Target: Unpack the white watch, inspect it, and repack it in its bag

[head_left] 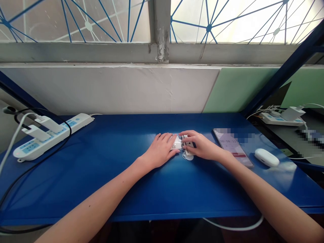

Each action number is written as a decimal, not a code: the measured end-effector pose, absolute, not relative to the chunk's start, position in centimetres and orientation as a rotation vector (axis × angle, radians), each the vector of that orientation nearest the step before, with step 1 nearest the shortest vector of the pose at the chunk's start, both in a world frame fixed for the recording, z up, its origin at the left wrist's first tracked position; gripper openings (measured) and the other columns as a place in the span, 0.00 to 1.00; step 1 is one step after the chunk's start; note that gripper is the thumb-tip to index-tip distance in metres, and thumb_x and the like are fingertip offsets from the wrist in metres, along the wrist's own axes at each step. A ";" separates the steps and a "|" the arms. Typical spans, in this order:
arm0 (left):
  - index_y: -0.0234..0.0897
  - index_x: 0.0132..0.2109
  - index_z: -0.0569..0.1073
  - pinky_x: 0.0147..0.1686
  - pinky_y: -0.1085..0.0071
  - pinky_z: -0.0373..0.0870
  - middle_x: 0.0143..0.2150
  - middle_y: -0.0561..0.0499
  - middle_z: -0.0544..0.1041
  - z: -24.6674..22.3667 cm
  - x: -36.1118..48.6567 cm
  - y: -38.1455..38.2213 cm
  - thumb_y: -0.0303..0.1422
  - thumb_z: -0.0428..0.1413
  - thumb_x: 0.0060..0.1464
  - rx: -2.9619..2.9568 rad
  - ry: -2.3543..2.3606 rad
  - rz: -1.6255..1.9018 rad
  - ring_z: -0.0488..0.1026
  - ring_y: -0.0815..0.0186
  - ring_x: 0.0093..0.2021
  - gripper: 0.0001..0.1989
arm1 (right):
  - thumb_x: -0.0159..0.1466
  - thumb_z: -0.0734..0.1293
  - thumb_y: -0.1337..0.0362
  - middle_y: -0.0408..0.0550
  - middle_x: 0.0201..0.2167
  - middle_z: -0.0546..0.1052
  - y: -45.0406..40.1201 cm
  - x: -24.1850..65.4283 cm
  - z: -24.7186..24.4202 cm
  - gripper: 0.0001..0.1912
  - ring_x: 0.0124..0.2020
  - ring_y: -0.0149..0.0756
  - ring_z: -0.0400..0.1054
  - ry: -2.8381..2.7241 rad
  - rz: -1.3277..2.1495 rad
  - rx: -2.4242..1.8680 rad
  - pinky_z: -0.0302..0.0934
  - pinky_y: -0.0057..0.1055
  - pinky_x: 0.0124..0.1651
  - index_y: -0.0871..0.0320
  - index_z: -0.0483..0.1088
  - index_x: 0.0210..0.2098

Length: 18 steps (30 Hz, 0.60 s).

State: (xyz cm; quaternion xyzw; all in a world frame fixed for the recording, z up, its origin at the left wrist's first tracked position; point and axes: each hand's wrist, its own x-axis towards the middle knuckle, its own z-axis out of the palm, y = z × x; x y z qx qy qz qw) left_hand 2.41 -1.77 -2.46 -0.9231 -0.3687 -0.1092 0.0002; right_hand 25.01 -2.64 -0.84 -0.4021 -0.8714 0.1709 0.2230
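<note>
My left hand (162,151) lies palm down on the desk. Its fingers rest over a small, shiny white piece (177,143), with the thumb along the near side. Just to the right, my right hand (199,145) curls its fingers and thumb around a small white piece with black markings (188,143). The two pieces sit close together between the hands; whether they are joined I cannot tell. Below them, partly under the right thumb, lies a round whitish piece (187,155) with a patterned edge. Fingers hide much of these small things.
On the blue desk (121,199), a phone showing a timer (234,148) and a white rounded case (266,157) lie right of my hands. A white power strip (73,123) with plugs and cables stands at the left. Another power strip (282,118) is beyond the right frame bar.
</note>
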 end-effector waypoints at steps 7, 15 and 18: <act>0.34 0.65 0.56 0.61 0.53 0.52 0.65 0.39 0.62 -2.5 2.2 -1.8 0.48 0.38 0.67 -2.902 -1.182 -0.314 0.58 0.52 0.64 0.29 | 0.63 0.65 0.65 0.52 0.60 0.68 -2.5 24.9 -1.2 0.10 0.67 0.50 0.50 -2.332 0.675 -1.164 0.53 0.51 0.64 0.56 0.76 0.42; 0.32 0.68 0.52 0.64 0.52 0.48 0.69 0.39 0.54 -2.2 2.3 -1.8 0.50 0.36 0.66 -2.927 -1.192 -0.180 0.47 0.52 0.69 0.33 | 0.63 0.63 0.67 0.50 0.54 0.75 -2.1 25.6 -0.5 0.12 0.61 0.49 0.62 -2.263 0.505 -1.194 0.60 0.50 0.60 0.52 0.78 0.41; 0.33 0.69 0.52 0.64 0.52 0.48 0.69 0.40 0.54 -2.1 2.3 -1.8 0.50 0.36 0.66 -2.926 -1.197 -0.178 0.48 0.53 0.69 0.33 | 0.61 0.63 0.69 0.51 0.47 0.78 -1.9 26.0 -0.2 0.13 0.55 0.49 0.67 -2.244 0.246 -1.207 0.63 0.50 0.56 0.54 0.78 0.41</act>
